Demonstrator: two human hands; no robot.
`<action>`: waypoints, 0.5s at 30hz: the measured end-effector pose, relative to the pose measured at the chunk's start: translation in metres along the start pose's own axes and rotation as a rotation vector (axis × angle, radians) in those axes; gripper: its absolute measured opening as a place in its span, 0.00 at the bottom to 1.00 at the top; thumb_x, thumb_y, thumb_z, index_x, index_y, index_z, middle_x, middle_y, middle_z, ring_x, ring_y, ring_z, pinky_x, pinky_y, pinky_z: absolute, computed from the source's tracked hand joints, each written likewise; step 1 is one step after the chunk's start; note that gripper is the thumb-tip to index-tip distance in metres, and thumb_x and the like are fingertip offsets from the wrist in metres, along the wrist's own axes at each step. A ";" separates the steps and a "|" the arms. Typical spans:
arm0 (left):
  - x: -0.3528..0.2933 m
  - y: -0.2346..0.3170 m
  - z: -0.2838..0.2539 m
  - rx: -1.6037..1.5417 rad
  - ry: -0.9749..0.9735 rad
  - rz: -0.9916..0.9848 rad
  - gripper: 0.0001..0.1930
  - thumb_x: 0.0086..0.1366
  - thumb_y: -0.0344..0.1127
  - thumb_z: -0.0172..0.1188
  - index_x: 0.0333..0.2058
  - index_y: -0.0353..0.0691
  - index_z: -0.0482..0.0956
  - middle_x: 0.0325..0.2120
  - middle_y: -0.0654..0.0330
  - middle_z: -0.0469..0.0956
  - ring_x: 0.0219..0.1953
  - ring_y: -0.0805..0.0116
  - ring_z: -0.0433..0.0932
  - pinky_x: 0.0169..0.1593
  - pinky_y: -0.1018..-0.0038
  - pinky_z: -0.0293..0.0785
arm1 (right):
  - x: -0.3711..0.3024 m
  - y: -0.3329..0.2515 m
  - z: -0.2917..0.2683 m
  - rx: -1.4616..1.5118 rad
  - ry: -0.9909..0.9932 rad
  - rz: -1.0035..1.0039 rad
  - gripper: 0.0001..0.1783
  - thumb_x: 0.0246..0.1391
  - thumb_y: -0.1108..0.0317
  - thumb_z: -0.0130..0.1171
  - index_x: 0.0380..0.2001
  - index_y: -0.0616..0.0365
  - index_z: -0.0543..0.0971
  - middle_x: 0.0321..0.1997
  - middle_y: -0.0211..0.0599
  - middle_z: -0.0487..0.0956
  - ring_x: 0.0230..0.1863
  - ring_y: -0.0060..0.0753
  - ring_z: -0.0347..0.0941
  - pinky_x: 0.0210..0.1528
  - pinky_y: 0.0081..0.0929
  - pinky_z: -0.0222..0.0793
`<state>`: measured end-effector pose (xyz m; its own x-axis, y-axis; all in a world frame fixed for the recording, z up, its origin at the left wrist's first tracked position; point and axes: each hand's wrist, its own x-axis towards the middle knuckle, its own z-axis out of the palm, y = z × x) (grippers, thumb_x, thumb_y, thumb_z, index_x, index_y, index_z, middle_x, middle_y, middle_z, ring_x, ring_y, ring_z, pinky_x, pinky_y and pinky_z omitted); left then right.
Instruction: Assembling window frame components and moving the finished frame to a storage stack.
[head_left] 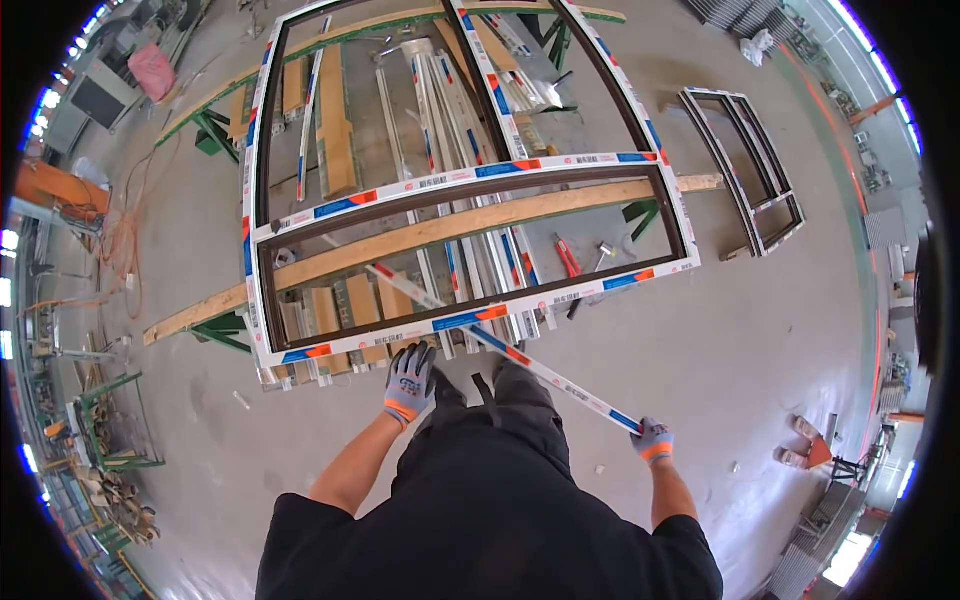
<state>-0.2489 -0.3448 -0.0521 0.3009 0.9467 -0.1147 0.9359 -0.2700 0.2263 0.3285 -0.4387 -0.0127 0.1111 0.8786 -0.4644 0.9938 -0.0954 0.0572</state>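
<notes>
On my remote feed I saw a shiny grey floor (800, 330), a red line (849, 162) running down its right side, and white light (851, 556) glaring at both edges.

On my feed's right I saw a smaller dark-and-white rectangular frame (721, 170) against the smooth grey floor (800, 330), a crumpled white plastic-like bundle (757, 47) beyond it. On the left I made out a bulky orange machine (60, 193), thin looping orange hoses (125, 237) beside it, a pink cloth-like bundle (152, 72) farther off, and a green metal rack (112, 385) nearer the camera
</notes>
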 end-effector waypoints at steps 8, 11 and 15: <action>0.108 0.031 0.009 0.058 -0.246 0.078 0.34 0.63 0.47 0.52 0.65 0.40 0.59 0.63 0.49 0.60 0.65 0.48 0.57 0.66 0.51 0.53 | 0.147 0.119 -0.094 -0.148 0.111 -0.328 0.11 0.43 0.55 0.63 0.23 0.48 0.75 0.27 0.35 0.77 0.28 0.45 0.75 0.35 0.42 0.68; 0.153 0.070 0.012 0.101 -0.237 -0.048 0.34 0.62 0.49 0.53 0.64 0.41 0.62 0.63 0.49 0.61 0.65 0.48 0.56 0.65 0.50 0.53 | 0.247 0.169 -0.141 -0.229 0.057 -0.446 0.13 0.43 0.53 0.63 0.24 0.48 0.75 0.26 0.32 0.77 0.33 0.40 0.75 0.39 0.41 0.67; 0.194 0.118 0.014 0.124 -0.285 -0.254 0.34 0.60 0.51 0.55 0.62 0.40 0.64 0.61 0.50 0.62 0.65 0.48 0.57 0.64 0.51 0.54 | 0.340 0.220 -0.178 -0.290 -0.067 -0.501 0.13 0.45 0.52 0.63 0.25 0.48 0.75 0.27 0.32 0.77 0.32 0.42 0.75 0.37 0.41 0.67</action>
<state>-0.0779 -0.1950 -0.0610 0.0794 0.9041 -0.4199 0.9968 -0.0693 0.0395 0.5838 -0.0778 -0.0012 -0.3626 0.7509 -0.5520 0.8840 0.4647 0.0514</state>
